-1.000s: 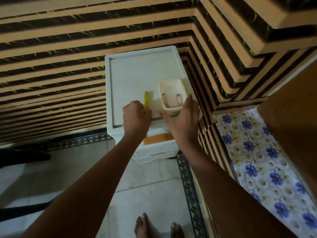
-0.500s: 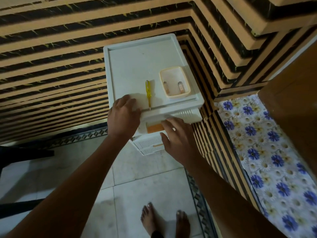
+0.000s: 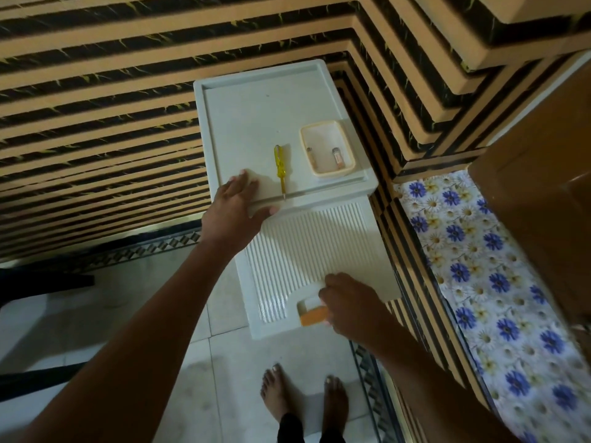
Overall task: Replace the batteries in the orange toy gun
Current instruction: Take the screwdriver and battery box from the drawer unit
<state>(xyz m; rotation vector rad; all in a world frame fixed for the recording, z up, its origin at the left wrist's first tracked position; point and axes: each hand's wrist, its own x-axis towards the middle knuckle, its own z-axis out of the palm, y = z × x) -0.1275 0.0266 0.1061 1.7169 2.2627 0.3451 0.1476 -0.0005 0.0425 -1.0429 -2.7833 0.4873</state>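
A white plastic drawer cabinet (image 3: 262,116) stands against the striped wall. On its top lie a yellow screwdriver (image 3: 279,166) and a small cream tray (image 3: 319,123) holding two batteries (image 3: 337,156). My left hand (image 3: 235,212) rests flat on the top's front left corner, thumb along the front edge. My right hand (image 3: 351,302) grips the orange handle (image 3: 311,316) low on a ribbed white drawer front (image 3: 307,247), which reaches out toward me. No orange toy gun is in sight.
The striped wall turns a corner right of the cabinet. A floral cloth (image 3: 479,266) covers a surface on the right, beside a brown wooden panel (image 3: 543,187). My bare feet (image 3: 278,394) stand on pale floor tiles below the drawer.
My right hand went from the tray down to the orange handle, and the ribbed front now extends toward me. My left hand left the screwdriver and lies on the top's corner.
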